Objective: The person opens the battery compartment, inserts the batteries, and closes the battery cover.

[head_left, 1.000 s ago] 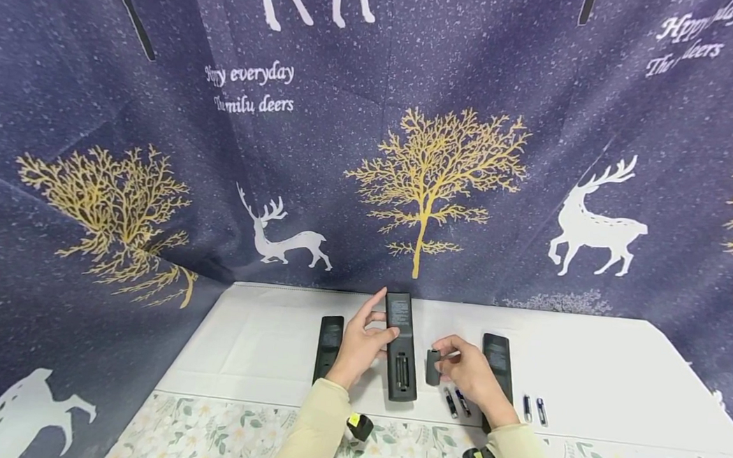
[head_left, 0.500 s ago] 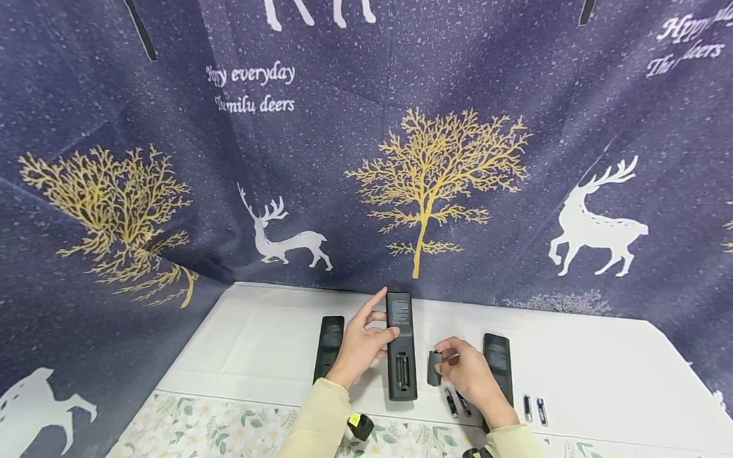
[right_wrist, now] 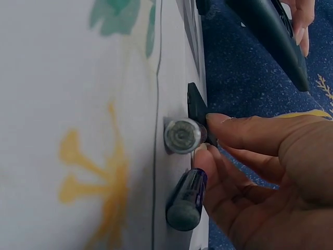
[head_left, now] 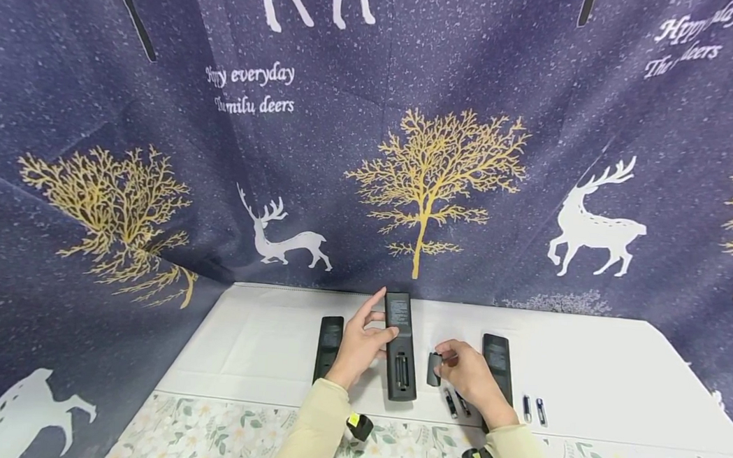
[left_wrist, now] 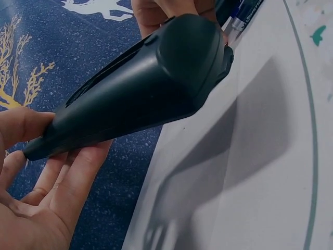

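My left hand (head_left: pixel 357 351) grips a black remote control (head_left: pixel 401 322), its back turned up and its battery compartment (head_left: pixel 402 371) uncovered. In the left wrist view the remote (left_wrist: pixel 125 99) is held up off the table, with its shadow on the white cloth. My right hand (head_left: pixel 471 377) pinches a small dark battery cover (head_left: pixel 433 374) between thumb and fingers, close to the tabletop. Just below those fingers lie two batteries (head_left: pixel 451 404); the right wrist view shows their ends, one battery (right_wrist: pixel 183 136) by the cover and another battery (right_wrist: pixel 186 200) nearer the palm.
A second black remote (head_left: pixel 329 342) lies left of my left hand. A third remote (head_left: pixel 497 356) is partly hidden under my right wrist. Two more batteries (head_left: pixel 541 411) lie farther right on the white cloth (head_left: pixel 603 369). Behind the table hangs a dark blue curtain (head_left: pixel 320 170).
The battery cover and my right hand have shifted very slightly to the right, partly covering one battery. My left hand and the remote keep their place.
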Action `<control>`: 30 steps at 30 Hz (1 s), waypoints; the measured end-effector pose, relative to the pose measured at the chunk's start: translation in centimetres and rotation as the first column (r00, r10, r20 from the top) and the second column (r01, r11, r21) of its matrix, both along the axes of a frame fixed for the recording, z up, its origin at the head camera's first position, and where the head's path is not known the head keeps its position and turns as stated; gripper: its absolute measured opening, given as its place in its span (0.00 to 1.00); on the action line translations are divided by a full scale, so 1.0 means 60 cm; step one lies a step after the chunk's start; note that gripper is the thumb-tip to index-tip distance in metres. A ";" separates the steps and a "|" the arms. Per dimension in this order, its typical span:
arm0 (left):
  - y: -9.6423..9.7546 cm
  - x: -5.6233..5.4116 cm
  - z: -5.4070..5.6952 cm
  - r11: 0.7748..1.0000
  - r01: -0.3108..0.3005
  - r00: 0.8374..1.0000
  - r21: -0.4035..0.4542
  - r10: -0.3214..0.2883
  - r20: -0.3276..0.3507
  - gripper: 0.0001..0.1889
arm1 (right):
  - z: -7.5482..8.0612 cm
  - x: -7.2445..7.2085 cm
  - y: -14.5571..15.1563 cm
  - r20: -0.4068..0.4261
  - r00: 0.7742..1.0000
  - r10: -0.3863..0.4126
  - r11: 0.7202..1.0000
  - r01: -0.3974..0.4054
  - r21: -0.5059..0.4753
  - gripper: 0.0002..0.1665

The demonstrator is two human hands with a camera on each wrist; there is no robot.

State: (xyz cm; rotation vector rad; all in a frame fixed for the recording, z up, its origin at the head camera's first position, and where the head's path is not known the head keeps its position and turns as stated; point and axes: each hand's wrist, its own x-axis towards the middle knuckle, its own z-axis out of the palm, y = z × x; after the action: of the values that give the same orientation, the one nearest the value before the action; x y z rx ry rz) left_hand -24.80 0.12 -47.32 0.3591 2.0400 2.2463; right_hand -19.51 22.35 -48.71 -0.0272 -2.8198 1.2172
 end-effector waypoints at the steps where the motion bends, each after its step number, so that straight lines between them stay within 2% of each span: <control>1: 0.000 0.000 0.000 1.000 0.000 1.000 -0.001 0.000 -0.001 0.43 | 0.000 0.000 0.000 0.000 1.000 0.002 1.000 -0.002 0.001 0.18; 9: 0.000 -0.006 -0.004 1.000 -0.003 1.000 0.001 0.003 -0.004 0.44 | -0.003 0.000 0.001 -0.002 1.000 0.014 1.000 -0.013 0.005 0.18; 16: -0.001 -0.003 -0.003 1.000 -0.008 1.000 0.005 0.008 -0.005 0.44 | 0.003 0.003 0.000 -0.039 0.999 0.017 1.000 -0.017 0.002 0.21; 20: -0.002 -0.001 -0.003 1.000 -0.010 1.000 0.015 0.010 -0.002 0.43 | 0.012 0.007 0.003 -0.066 0.996 0.060 0.998 -0.062 -0.023 0.22; 25: -0.001 0.000 -0.003 1.000 -0.001 1.000 0.008 0.001 -0.004 0.43 | 0.022 0.012 0.012 -0.053 0.991 0.127 0.990 -0.130 -0.059 0.23; 30: -0.002 0.001 -0.001 1.000 -0.002 1.000 0.005 0.002 -0.007 0.43 | 0.029 0.013 0.024 -0.110 0.971 0.212 0.977 -0.212 0.010 0.27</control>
State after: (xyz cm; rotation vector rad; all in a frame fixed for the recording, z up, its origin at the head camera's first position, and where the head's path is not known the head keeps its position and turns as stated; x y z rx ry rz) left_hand -24.73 0.02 -47.41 0.3666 2.0395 2.2550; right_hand -18.72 23.79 -46.98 0.3402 -2.7808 1.2178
